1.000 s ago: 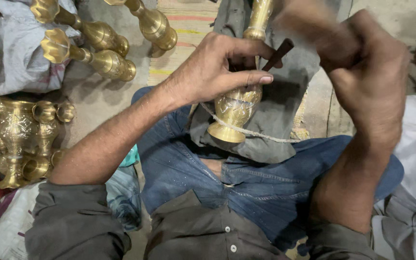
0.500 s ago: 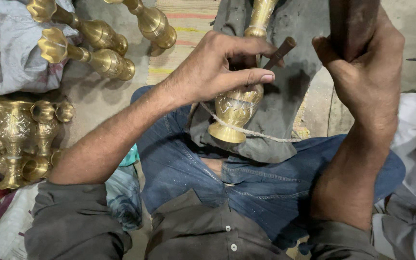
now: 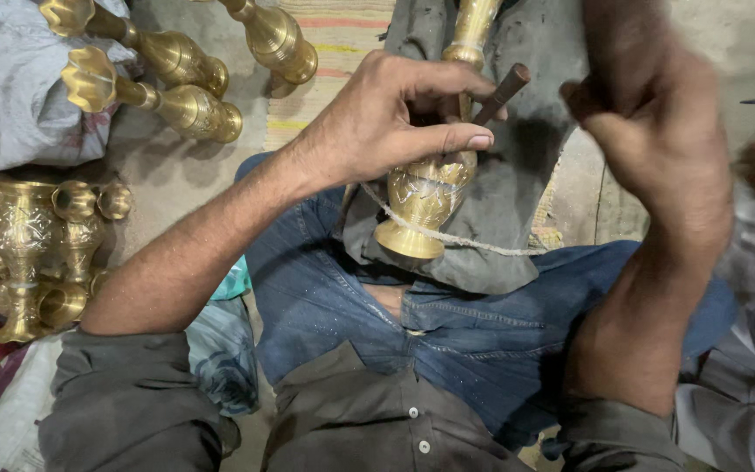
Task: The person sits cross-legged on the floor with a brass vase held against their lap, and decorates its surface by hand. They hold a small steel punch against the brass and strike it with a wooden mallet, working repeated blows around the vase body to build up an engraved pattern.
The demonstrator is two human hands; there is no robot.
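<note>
I see the left hand (image 3: 395, 118) closed on a dark chisel (image 3: 500, 92), pressing it to the brass vase (image 3: 430, 188) lying on grey cloth (image 3: 526, 175) across the lap. Right hand (image 3: 657, 149) raised, blurred, fisted; I cannot tell what it holds.

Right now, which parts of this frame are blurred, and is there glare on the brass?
Head view: the right hand is smeared by motion blur, so its grip cannot be read; the left hand, the chisel and the vase under it are sharp. Soft highlights sit on the floor vases, not blown out. Light is dim and even.
</note>
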